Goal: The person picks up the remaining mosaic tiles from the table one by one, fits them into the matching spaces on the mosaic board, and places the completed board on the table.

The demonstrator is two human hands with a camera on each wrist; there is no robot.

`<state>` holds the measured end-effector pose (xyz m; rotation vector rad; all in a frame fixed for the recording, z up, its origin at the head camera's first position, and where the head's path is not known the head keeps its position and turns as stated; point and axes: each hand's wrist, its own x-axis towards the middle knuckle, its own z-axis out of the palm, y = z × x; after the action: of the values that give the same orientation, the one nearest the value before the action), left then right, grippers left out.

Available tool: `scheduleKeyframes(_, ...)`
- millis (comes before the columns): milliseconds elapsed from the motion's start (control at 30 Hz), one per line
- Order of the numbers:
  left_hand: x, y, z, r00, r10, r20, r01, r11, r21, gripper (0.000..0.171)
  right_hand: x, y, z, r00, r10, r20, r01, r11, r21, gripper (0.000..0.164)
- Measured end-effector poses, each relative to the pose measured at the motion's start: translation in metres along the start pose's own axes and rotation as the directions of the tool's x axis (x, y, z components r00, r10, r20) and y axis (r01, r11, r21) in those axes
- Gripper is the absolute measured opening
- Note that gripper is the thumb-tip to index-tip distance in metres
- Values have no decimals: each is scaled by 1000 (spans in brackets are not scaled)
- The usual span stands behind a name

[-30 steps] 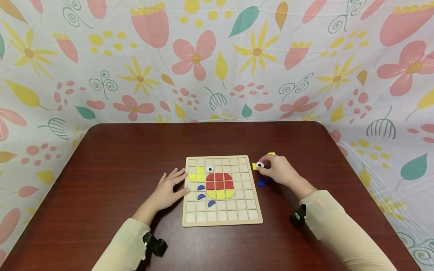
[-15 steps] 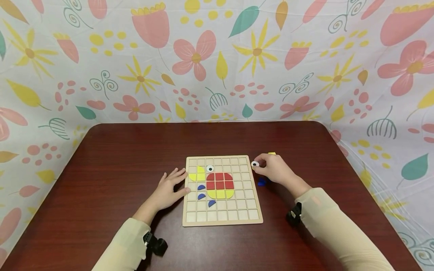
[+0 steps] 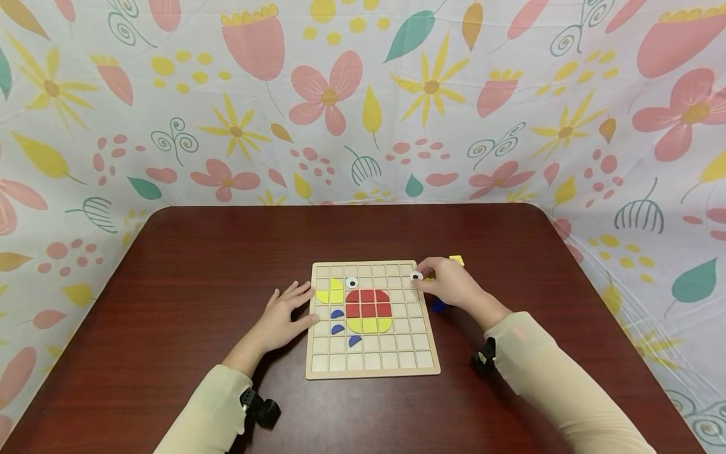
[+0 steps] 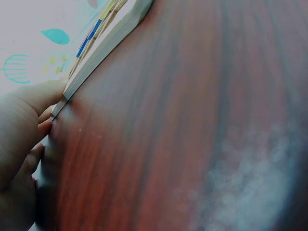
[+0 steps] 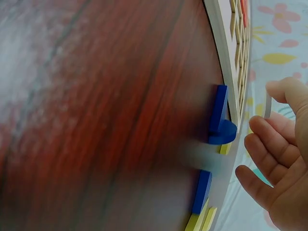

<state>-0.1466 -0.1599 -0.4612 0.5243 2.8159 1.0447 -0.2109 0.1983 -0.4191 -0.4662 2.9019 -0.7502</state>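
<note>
A wooden grid board (image 3: 371,362) lies on the table with flat coloured pieces in its cells. Red pieces (image 3: 367,302) sit above a row of yellow pieces (image 3: 369,325), and blue half-round pieces (image 3: 337,314) lie left and below. One round eye piece (image 3: 351,283) is near the top. My left hand (image 3: 280,321) rests at the board's left edge, fingers spread, thumb touching the rim. Between thumb and fingertip my right hand (image 3: 454,282) pinches another white eye piece (image 3: 416,276), over the board's upper right edge; in the right wrist view this piece (image 5: 268,103) appears edge-on.
Loose blue pieces (image 3: 438,305) and a yellow piece (image 3: 457,260) lie on the table right of the board, by my right hand; the right wrist view shows several blue pieces (image 5: 219,108) there. Behind the dark wooden table (image 3: 227,246) hangs a flowered cloth (image 3: 340,164).
My right hand has moved left with the eye piece, from over the loose pieces to the board's right edge. My left hand has stayed in place.
</note>
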Motion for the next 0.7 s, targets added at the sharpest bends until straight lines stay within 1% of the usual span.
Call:
scheduleKeyframes(333,0,-1,0,1000,4,-2,-4,1000,5,62,2,-8,4,998,-61,1,61,998,-7,28)
scheduleKeyframes(500,0,-1,0,1000,2,0,-2,1000,2,62,4,-13,5,998,-56,11,56,998,-11,31)
scheduleKeyframes(700,1,-1,-1,1000,-6,10,6,1000,-5,62,8,-17,10,997,-68,19,69,997,-18,32)
